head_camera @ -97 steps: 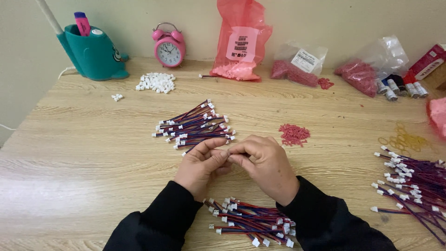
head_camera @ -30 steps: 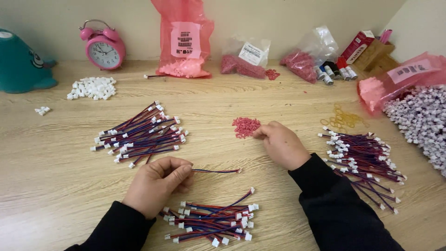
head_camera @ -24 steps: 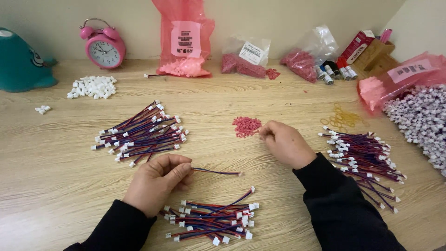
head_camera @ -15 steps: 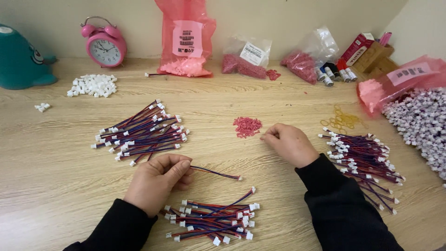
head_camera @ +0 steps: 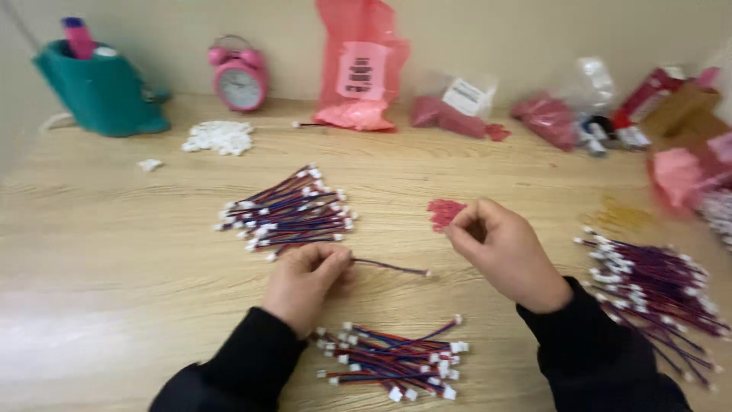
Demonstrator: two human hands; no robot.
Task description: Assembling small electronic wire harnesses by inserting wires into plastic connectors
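My left hand (head_camera: 305, 278) pinches a thin red-and-blue wire lead (head_camera: 389, 266); my right hand (head_camera: 499, 248) closes fingertips beside the small red connector pile (head_camera: 444, 212), contents unclear. A loose pinch could drop the lead into the bundle of finished leads (head_camera: 393, 358) below.

A light wooden table (head_camera: 107, 229) carried everything. The landmark was the pink alarm clock (head_camera: 239, 76), which stood at the table's far edge. Just left of the clock sat a teal holder (head_camera: 99, 91); just right of it leaned a pink plastic bag (head_camera: 358, 69), with more small bags (head_camera: 457, 114) farther right. In front of the clock lay a heap of white connectors (head_camera: 219, 137). Nearer than that, a bundle of red-and-blue wires (head_camera: 286, 216) lay flat. Well to the clock's right and nearer, a small pile of red pieces (head_camera: 444, 212) rested on the wood. A second wire bundle (head_camera: 393, 358) lay at the near edge, and a third (head_camera: 656, 286) far right of the clock.
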